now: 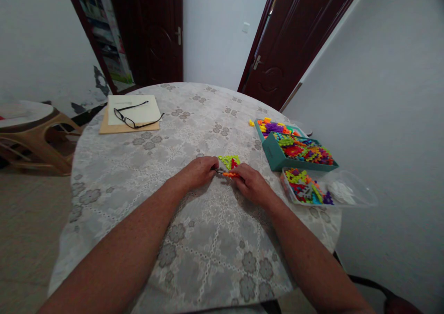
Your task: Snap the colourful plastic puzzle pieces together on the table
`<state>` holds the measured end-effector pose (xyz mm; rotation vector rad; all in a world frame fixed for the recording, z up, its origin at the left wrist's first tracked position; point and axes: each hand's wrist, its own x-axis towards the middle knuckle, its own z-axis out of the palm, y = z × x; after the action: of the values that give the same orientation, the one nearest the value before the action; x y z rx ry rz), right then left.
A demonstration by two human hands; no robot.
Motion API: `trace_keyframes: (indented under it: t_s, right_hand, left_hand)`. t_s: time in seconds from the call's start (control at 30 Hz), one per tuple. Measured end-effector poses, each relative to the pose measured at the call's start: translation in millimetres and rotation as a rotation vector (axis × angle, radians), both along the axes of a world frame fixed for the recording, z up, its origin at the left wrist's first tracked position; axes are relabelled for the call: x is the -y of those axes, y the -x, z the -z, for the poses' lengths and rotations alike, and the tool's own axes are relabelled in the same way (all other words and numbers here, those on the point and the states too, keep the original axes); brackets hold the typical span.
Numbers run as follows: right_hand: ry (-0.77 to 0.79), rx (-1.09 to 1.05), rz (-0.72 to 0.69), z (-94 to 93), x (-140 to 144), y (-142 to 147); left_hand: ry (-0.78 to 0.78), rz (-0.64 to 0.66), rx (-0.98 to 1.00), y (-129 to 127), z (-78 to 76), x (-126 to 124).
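Over the middle of the table my left hand (201, 171) is closed, its fingertips pinching a small grey plastic building piece (219, 170). My right hand (252, 184) is closed on an orange toothed building piece (229, 175). The grey and orange pieces meet between the two hands; whether they are joined I cannot tell. Just beyond them is a yellow-green toothed piece (227, 159) with a red piece (234, 164) against it. Fingers hide part of these pieces, so I cannot see how they connect.
To the right stand a teal box (274, 154) and a clear plastic container (294, 198), both with colourful building pieces. Behind is another tray (259, 131) of pieces. Black glasses (130, 123) lie on papers (152, 102) at the far left. A patterned cloth (208, 240) covers the round table.
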<state>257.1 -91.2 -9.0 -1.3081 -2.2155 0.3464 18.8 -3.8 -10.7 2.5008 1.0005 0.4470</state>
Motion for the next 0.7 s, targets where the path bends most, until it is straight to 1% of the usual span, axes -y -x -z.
trace_keyframes:
  t_s: [0.07,0.13,0.23,0.3,0.37,0.43,0.5,0.57,0.63,0.7]
  right_hand:
    - [0.038,0.028,0.006,2.0,0.1,3.2]
    - [0.048,0.006,0.052,5.1,0.1,8.8]
    - [0.024,-0.059,0.123,9.1,0.1,16.3]
    - [0.010,-0.096,0.132,10.3,0.2,18.2]
    - [-0.007,-0.129,0.146,10.7,-0.3,16.7]
    - [-0.049,-0.136,0.216,11.4,-2.2,12.5]
    - [-0.102,-0.081,0.341,13.4,-5.3,6.9]
    - [-0.121,0.040,0.459,16.3,-8.8,2.5]
    - [-0.096,0.166,0.536,19.2,-12.0,1.0]
    - [-0.059,0.241,0.583,21.0,-14.5,2.3]
  left_hand:
    - [-0.004,0.025,0.018,-0.5,-0.9,1.4]
    - [0.005,0.048,0.032,-1.0,-2.0,3.5]
    - [0.055,0.076,0.049,-1.6,-3.8,7.4]
    - [0.079,0.087,0.053,-2.2,-4.6,9.2]
    - [0.076,0.090,0.041,-3.3,-4.8,9.9]
    - [0.059,0.090,0.024,-4.6,-4.3,9.7]
    - [0.043,0.093,0.013,-6.0,-3.3,9.0]
    - [0.025,0.100,0.012,-6.8,-1.8,8.2]
    - [0.006,0.108,0.020,-7.2,-0.2,7.6]
    - [-0.011,0.111,0.031,-7.2,0.8,7.0]
